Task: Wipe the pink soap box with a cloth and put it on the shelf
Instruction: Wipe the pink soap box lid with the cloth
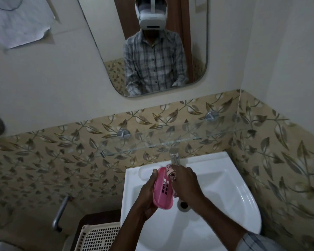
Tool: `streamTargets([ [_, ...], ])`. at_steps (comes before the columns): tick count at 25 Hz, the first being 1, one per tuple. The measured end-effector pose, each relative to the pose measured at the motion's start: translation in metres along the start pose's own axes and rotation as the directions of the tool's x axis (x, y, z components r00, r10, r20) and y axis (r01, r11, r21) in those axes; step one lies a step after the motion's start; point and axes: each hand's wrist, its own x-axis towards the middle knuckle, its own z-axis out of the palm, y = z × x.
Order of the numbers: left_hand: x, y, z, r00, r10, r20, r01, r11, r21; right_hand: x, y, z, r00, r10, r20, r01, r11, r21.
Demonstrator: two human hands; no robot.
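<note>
Most of the cloth (171,173) is hidden behind the right hand (184,180) and the pink soap box (162,189). The sink (225,187) and near-left basket (96,238) run off the bottom edge. The tap (174,155) blurs behind the glass shelf (152,144).

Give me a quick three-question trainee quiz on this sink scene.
1. True or false: the soap box is lying on the shelf.
2. Which hand holds the cloth? A) left B) right
3. Fill in: both hands are working above the ____.

Key
1. False; the left hand holds it over the sink.
2. B, the right hand.
3. sink
</note>
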Motion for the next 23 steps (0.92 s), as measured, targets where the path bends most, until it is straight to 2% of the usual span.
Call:
streamTargets([
  [2,-0.002,-0.002,-0.003,0.998,0.017,-0.068,-0.017,1.0,-0.003,0.017,0.007,-0.015,0.98,0.193,0.039,-0.193,0.981,-0.002],
  [3,-0.003,-0.001,0.0,0.996,0.036,-0.087,-0.035,0.999,0.004,0.02,0.006,-0.02,0.98,0.196,0.019,-0.196,0.98,0.041],
  [5,0.0,0.005,0.01,0.991,0.042,-0.126,-0.04,0.999,0.015,0.003,-0.008,-0.012,0.998,0.054,-0.032,-0.044,0.967,0.252],
  [7,0.004,0.013,0.019,0.98,-0.014,-0.197,0.001,0.998,-0.069,-0.035,-0.022,0.002,0.98,-0.19,-0.053,0.196,0.915,0.353],
  [9,0.008,0.019,0.016,0.975,-0.083,-0.208,0.053,0.987,-0.15,-0.058,-0.01,0.011,0.9,-0.436,-0.015,0.42,0.858,0.297],
  [10,0.009,0.019,0.013,0.975,-0.104,-0.199,0.072,0.984,-0.163,-0.056,0.003,0.009,0.87,-0.493,0.024,0.471,0.844,0.258],
  [11,0.007,0.017,0.011,0.977,-0.117,-0.18,0.081,0.977,-0.196,-0.05,0.013,0.004,0.879,-0.474,0.053,0.446,0.856,0.261],
  [13,0.004,0.01,0.009,0.983,-0.131,-0.13,0.092,0.957,-0.274,-0.041,0.018,-0.001,0.939,-0.345,0.003,0.325,0.885,0.333],
  [14,0.007,0.009,0.01,0.983,-0.145,-0.112,0.107,0.951,-0.291,-0.042,0.014,0.001,0.939,-0.343,0.014,0.319,0.887,0.334],
  [15,0.009,0.01,0.009,0.982,-0.17,-0.088,0.135,0.941,-0.31,-0.046,0.011,0.004,0.895,-0.444,0.043,0.412,0.86,0.302],
  [17,0.01,0.017,0.006,0.975,-0.222,-0.024,0.204,0.931,-0.303,-0.056,0.029,0.002,0.677,-0.728,0.111,0.715,0.685,0.138],
  [18,0.01,0.019,0.003,0.975,-0.222,-0.015,0.208,0.934,-0.289,-0.051,0.04,-0.005,0.62,-0.773,0.137,0.768,0.633,0.095],
  [19,0.008,0.02,0.001,0.979,-0.203,-0.016,0.19,0.939,-0.287,-0.041,0.047,-0.012,0.663,-0.74,0.115,0.735,0.672,0.09],
  [21,0.007,0.019,-0.001,0.988,-0.155,-0.019,0.142,0.942,-0.306,-0.017,0.045,-0.025,0.876,-0.479,-0.058,0.479,0.848,0.228],
  [22,0.007,0.018,0.0,0.992,-0.122,-0.028,0.108,0.949,-0.296,-0.008,0.035,-0.027,0.939,-0.321,-0.119,0.343,0.889,0.304],
  [23,0.008,0.017,0.002,0.995,-0.089,-0.047,0.073,0.958,-0.277,-0.003,0.023,-0.024,0.97,-0.218,-0.106,0.241,0.912,0.333],
])
